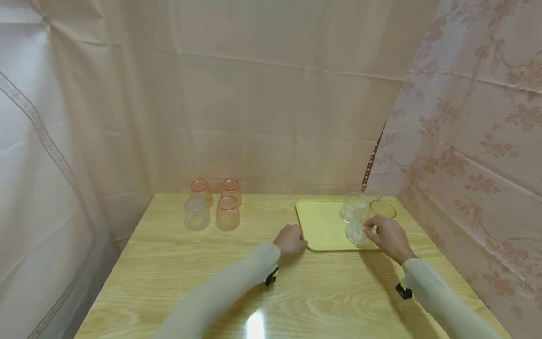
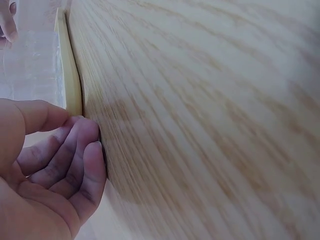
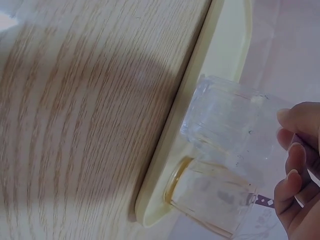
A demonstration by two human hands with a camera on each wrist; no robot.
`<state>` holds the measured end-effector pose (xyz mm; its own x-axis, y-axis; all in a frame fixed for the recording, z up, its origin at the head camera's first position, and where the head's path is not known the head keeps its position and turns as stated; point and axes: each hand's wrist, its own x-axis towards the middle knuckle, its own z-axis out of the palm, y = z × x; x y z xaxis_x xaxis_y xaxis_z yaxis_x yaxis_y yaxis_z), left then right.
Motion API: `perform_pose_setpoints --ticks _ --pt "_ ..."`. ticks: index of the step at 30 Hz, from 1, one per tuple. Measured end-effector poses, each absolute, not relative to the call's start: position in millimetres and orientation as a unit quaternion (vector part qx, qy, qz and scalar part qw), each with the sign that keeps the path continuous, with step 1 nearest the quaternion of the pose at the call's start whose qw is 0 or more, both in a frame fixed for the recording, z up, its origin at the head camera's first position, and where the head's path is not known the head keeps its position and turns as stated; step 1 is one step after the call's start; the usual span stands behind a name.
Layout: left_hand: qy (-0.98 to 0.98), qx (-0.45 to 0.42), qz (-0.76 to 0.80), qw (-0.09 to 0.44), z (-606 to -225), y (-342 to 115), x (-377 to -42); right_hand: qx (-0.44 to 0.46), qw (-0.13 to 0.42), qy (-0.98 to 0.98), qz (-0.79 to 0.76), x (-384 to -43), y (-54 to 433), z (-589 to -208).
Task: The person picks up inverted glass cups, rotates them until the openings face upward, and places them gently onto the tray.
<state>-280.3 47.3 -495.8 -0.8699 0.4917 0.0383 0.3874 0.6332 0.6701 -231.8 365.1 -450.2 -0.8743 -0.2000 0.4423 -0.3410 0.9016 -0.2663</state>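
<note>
A yellow tray (image 1: 318,226) lies at the back right of the table. My left hand (image 1: 290,240) is at its front left corner; in the left wrist view the thumb and curled fingers (image 2: 90,131) pinch the tray's edge (image 2: 73,90). With thumb and fingertips, my right hand (image 1: 389,238) pinches the rim of a clear glass (image 1: 354,234), whose base is down at the tray near its front. Behind it stands another clear glass (image 1: 350,203). An amber-tinted glass (image 3: 202,192) stands on the tray beside them, partly behind my right hand in the head view.
At the back left of the table (image 1: 199,278) are several upside-down tumblers: a clear one (image 1: 197,214) and pink-orange ones, the nearest (image 1: 228,214) at the front. A beige curtain (image 1: 254,117) hangs behind the table, and a flowered curtain (image 1: 478,165) hangs along the right side.
</note>
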Motion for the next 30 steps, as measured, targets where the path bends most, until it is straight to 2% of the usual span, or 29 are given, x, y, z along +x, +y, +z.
perform_pose_setpoints --ticks 20,30 --pt "0.906 0.233 0.345 0.081 -492.4 49.0 -278.6 0.138 0.21 -0.953 0.167 -232.1 368.9 -454.8" --pt "0.909 0.229 0.342 0.067 -493.2 49.7 -281.1 0.144 0.212 -0.952 0.166 -232.2 367.9 -454.3"
